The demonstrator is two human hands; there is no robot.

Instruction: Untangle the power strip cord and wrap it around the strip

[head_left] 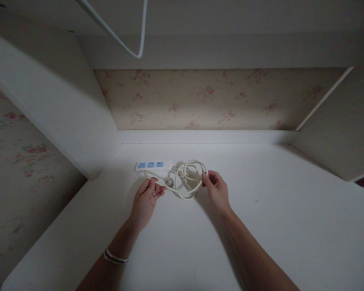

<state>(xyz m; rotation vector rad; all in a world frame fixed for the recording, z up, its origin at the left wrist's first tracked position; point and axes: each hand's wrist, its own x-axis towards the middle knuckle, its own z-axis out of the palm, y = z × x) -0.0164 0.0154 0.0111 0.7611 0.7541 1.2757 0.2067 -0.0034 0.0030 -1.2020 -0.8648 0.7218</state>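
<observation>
A white power strip [166,165] with three blue socket blocks lies on the white desk surface. Its cream cord [186,192] is gathered in loose loops to the right of the strip. My left hand [147,198] pinches the cord just below the strip, near the end that runs into it. On the other side, my right hand [216,188] grips the right edge of the loops between thumb and fingers. A plug [169,182] sits between my hands, beside the coil; its prongs are too small to make out.
The white desk [261,226] runs back to a low ledge [200,136] under floral wallpaper [200,97]. White panels stand at the left [63,101] and right [336,129]. Overhead hangs a bent white rod [141,40] below a shelf.
</observation>
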